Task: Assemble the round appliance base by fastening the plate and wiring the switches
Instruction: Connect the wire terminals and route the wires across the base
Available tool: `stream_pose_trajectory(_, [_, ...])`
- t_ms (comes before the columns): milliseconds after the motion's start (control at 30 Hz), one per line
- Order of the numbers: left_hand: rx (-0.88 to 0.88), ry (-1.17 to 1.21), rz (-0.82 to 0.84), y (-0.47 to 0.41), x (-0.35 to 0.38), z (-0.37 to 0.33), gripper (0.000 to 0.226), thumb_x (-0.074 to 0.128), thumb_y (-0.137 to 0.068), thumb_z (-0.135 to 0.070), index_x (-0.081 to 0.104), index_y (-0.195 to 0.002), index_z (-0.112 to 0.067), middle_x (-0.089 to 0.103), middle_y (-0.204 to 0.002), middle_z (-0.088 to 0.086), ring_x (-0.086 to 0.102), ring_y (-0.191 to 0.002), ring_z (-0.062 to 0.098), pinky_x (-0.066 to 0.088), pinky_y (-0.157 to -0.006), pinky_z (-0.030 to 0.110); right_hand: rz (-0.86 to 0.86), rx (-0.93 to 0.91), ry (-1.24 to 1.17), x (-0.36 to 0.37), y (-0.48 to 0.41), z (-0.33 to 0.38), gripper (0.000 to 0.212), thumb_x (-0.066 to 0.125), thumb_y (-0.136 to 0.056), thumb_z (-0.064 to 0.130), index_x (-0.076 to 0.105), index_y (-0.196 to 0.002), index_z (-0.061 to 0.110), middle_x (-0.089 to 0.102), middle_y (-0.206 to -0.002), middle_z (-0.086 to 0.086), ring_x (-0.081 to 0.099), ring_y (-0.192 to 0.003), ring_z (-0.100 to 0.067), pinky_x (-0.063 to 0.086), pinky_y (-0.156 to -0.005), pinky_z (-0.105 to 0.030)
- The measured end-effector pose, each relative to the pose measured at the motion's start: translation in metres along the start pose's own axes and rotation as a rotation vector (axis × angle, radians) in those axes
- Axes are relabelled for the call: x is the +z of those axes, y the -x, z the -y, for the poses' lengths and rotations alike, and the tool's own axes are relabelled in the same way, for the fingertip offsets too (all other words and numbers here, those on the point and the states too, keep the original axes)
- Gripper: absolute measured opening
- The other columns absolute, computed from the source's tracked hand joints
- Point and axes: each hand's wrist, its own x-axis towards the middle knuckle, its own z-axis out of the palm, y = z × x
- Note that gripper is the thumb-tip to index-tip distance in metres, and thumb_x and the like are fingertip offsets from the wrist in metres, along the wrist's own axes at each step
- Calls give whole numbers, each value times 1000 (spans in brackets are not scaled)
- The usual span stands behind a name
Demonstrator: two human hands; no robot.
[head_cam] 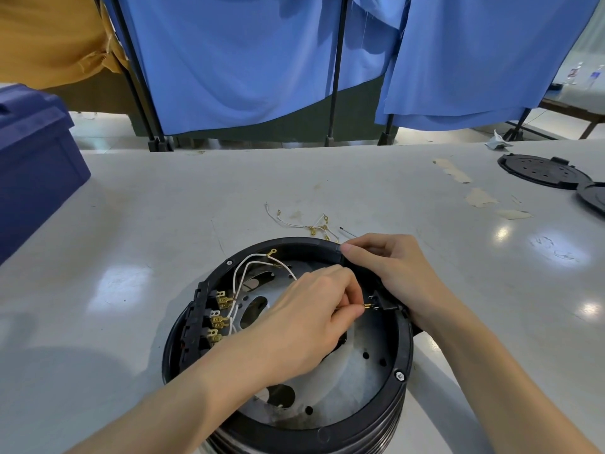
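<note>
Blue curtains [245, 60] hang behind a pale worktable [163, 208]. The round base [401, 355] sits near, with its metal plate [343, 381] seated inside and white wires [248, 260] on the switches [209, 319] at the left. The left hand [304, 319] pinches a brass terminal [368, 306] at the black socket [381, 301]. The right hand [393, 273] curls round the rim there. Spare leads [307, 224] lie beyond, so the wiring looks roughly half done.

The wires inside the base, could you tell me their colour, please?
The wires are white; head view shows them best.
</note>
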Motion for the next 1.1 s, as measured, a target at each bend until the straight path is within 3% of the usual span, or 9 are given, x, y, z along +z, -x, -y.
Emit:
stream_pose_trajectory(233, [59,-63,-23,-3,1,-3,8,56,-95,-21,55,-87,-18,45,-73,-18,42,-75,-4,30,-69,8,-8,-25,36,1,-2,-3,12,70,-88,22,76,-81,15,72,-71,-2,63,-63,-9,49,-64,-21])
stream_pose_trajectory(433, [65,-70,-28,-5,4,-4,9,55,-96,-21,53,-87,-19,45,-73,-16,43,-74,6,31,-67,21,-6,-79,119,4,-4,-2,14,66,-90,20,73,-81,13,67,-65,8,58,-59,0,43,-59,-7])
stream_pose_trajectory(767, [20,-18,-44,-7,8,-4,9,58,-93,-21,58,-86,-16,51,-73,-13,45,-66,5,37,-64,25,-21,-109,200,5,-7,-3,16,63,-91,22,71,-77,20,64,-61,16,57,-60,2,42,-60,-8])
stream_pose_trajectory(900, [-16,2,-45,-8,8,-5,10,59,-93,-21,60,-85,-15,62,-77,-4,52,-72,9,46,-70,31,-30,-111,207,6,-6,1,17,63,-91,22,71,-76,20,66,-63,13,58,-63,0,43,-61,-9])
stream_pose_trajectory(1000, [-16,-28,-25,-9,2,-7,9,65,-91,-26,67,-91,-17,64,-83,-5,53,-76,7,45,-74,27,-29,-101,175,5,-3,3,17,64,-91,21,73,-76,19,69,-65,8,61,-62,-2,45,-60,-11])
stream_pose_trajectory(1100, [-2,-184,17,-6,-8,-6,40,74,-81,-40,65,-115,-21,59,-102,-9,43,-94,4,34,-92,22,-12,-46,80,4,2,4,17,65,-91,22,75,-79,17,72,-68,1,63,-61,-7,48,-60,-18])
